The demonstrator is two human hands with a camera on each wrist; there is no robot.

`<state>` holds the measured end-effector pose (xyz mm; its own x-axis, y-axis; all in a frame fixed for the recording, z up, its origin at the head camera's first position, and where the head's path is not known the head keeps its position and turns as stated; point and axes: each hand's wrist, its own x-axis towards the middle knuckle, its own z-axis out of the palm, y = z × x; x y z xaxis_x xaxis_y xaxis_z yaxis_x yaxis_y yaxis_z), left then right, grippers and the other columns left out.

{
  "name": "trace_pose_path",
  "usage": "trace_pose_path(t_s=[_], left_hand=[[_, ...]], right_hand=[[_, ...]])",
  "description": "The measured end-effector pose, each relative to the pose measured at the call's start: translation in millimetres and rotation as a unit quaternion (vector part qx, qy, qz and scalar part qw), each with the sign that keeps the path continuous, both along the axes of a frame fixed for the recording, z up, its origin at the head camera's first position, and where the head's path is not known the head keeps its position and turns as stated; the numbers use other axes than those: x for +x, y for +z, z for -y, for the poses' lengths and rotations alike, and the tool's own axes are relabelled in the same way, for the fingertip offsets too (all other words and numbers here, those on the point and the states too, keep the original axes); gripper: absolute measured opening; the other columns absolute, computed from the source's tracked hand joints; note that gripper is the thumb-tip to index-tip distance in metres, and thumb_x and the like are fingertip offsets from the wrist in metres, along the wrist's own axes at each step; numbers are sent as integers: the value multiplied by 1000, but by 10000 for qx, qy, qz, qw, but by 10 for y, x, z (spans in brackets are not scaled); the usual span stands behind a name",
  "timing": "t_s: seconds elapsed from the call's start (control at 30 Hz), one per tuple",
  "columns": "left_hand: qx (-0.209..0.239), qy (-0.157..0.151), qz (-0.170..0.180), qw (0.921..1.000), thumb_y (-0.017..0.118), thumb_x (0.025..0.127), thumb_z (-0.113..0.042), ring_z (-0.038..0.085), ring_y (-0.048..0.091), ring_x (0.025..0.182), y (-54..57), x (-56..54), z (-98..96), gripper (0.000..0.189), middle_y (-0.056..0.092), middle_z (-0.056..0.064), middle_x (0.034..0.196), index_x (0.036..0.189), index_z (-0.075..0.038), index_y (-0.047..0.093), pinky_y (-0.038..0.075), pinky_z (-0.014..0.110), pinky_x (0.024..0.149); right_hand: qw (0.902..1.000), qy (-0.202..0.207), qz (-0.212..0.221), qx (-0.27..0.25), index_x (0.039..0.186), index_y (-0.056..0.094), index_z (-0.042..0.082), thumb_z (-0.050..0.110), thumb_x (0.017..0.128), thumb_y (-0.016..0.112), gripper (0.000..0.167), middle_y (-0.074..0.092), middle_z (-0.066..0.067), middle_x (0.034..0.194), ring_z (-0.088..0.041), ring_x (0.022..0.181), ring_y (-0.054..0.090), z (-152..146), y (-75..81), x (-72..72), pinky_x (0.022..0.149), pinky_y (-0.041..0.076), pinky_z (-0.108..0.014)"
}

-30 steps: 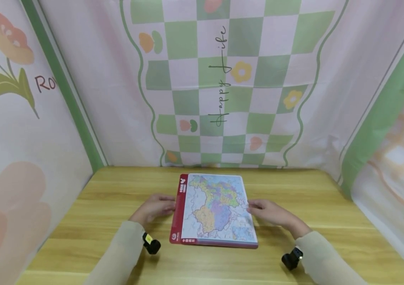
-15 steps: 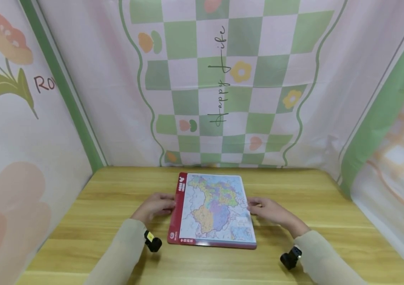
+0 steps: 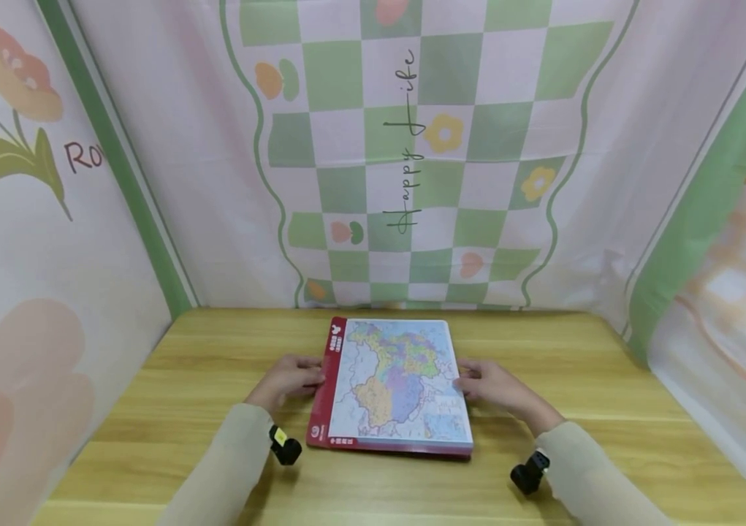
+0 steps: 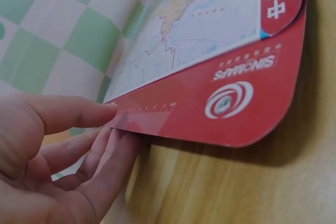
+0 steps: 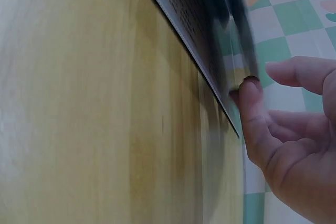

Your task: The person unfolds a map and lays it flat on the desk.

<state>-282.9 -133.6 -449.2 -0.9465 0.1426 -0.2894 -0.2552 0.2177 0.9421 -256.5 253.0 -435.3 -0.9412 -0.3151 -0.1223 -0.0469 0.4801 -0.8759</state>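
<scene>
A glossy map [image 3: 399, 387] with a red left border lies in front of me, its printing turned sideways. In the left wrist view, the thumb of my left hand [image 3: 288, 380] is on the red border [image 4: 231, 103] and the fingers reach underneath, pinching it. That border stands off the wood, with a shadow below. My right hand [image 3: 494, 387] is at the opposite edge. The right wrist view has one fingertip [image 5: 252, 90] against the raised, blurred edge and another digit just above it. Below that edge, a text-covered layer [image 5: 181, 19] shows.
The wooden table [image 3: 215, 475] ends at a curtain [image 3: 438, 168] with green checks along the back. More printed cloth hangs on the left [image 3: 31, 329] and right [image 3: 728, 292]. A small black camera [image 3: 287, 447] sits at each wrist.
The map has shifted slightly left and away from me, its front edge now a little raised over a shadow. My right hand has edged left with it; the left has barely moved.
</scene>
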Motion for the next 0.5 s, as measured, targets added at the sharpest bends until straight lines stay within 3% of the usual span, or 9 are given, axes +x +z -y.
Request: trace_pose_path(t_s=[0.2,0.5], left_hand=[[184,75,113,9997,67,92,2,30,65,106,-29,-25,-16,48,62,21,121,137,8,53,57,41,89],[216,94,183,9996,66,91,6,29,65,106,-70,-66,-1,48,62,19,123,138,6,54,58,40,87]], right_hand=[[10000,52,-26,8,149,24,-17,12,100,60,67,67,-12,92,-21,79,63,0,4,-25,72,57,-36],[9998,171,-77,-108,152,21,-14,12,101,60,69,65,-13,94,-23,79,63,-16,71,9,73,58,-39]])
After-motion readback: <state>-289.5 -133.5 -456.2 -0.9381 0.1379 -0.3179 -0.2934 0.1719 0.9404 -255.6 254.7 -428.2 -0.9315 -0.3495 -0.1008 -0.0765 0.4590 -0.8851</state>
